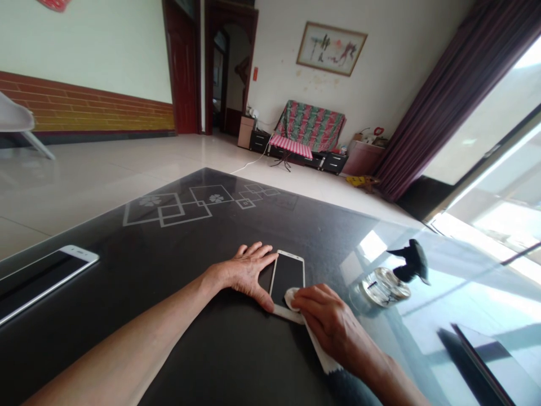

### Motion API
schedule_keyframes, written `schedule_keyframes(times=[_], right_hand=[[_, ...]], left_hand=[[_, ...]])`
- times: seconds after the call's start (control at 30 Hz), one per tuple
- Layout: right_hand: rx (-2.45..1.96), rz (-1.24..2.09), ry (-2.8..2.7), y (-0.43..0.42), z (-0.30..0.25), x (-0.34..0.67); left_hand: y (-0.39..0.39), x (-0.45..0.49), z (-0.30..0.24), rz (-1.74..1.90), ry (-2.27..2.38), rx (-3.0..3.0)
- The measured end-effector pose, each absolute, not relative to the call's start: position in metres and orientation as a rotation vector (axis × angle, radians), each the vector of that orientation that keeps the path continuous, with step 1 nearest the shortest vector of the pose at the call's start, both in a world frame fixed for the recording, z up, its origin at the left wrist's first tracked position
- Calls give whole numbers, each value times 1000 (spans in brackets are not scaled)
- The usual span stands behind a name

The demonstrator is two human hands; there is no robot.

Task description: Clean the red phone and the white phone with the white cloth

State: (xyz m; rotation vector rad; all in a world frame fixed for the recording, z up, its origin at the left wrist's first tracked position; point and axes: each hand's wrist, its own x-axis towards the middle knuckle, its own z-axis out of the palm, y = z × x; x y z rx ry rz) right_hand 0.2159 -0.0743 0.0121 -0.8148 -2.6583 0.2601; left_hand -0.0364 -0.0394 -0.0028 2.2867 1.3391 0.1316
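A white-framed smartphone (288, 276) lies face up on the dark glossy table (169, 270), its screen black. My left hand (249, 273) rests along the phone's left side with its fingers spread. The thumb touches the lower left corner and the forefinger reaches the top left corner. Bunched in the closed fingers of my right hand (333, 321) is a white cloth (320, 342). One end of it presses on the lower part of the screen, and the rest hangs below the hand, partly hidden by it.
To the right stands a clear spray bottle (386, 286) with a black trigger head. A second white phone (51, 276) lies at the left. A thin dark flat object (486, 366) is at the lower right. Beyond the table are a striped stool (291, 145) and a covered television (310, 125).
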Motion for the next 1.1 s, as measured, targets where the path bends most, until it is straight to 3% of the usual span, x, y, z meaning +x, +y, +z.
schedule_keyframes(times=[0.47,0.83,1.1], right_hand=[[-823,50,-2507,11,-4,182],[-772,366,-2666,-74,11,215],[-784,429,-2713,-81,17,217]], left_hand=[[-39,-36,-3,108,1337,2319],[-39,-36,-6,124,1333,2314],[-38,-37,-5,108,1321,2325]])
